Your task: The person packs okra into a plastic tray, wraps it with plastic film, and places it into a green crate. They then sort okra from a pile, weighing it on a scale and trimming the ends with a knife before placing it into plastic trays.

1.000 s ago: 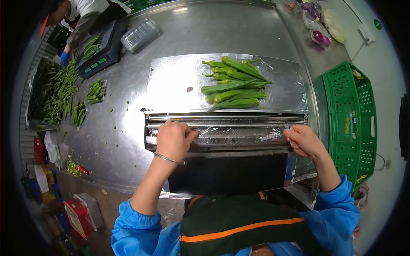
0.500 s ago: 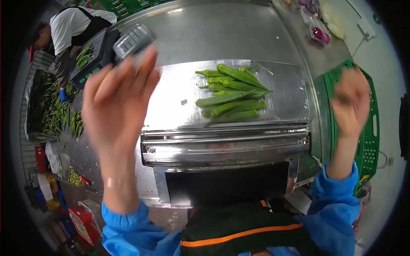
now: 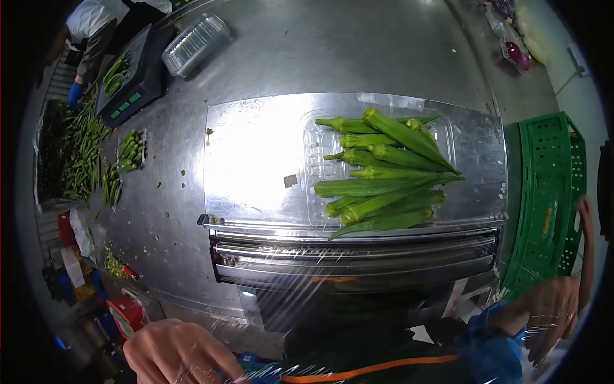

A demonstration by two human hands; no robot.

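Left hand (image 3: 179, 352): curled by clear plastic film (image 3: 291, 301), before the silver steel rollers (image 3: 396, 248); grip unclear.
Right hand (image 3: 551, 312): right of rollers, film across it; grip unclear.
Green okra (image 3: 384, 185): clear plastic tray (image 3: 316, 153), beyond rollers.
Black scale (image 3: 137, 96): farther left (co-worker (image 3: 96, 29) alongside).
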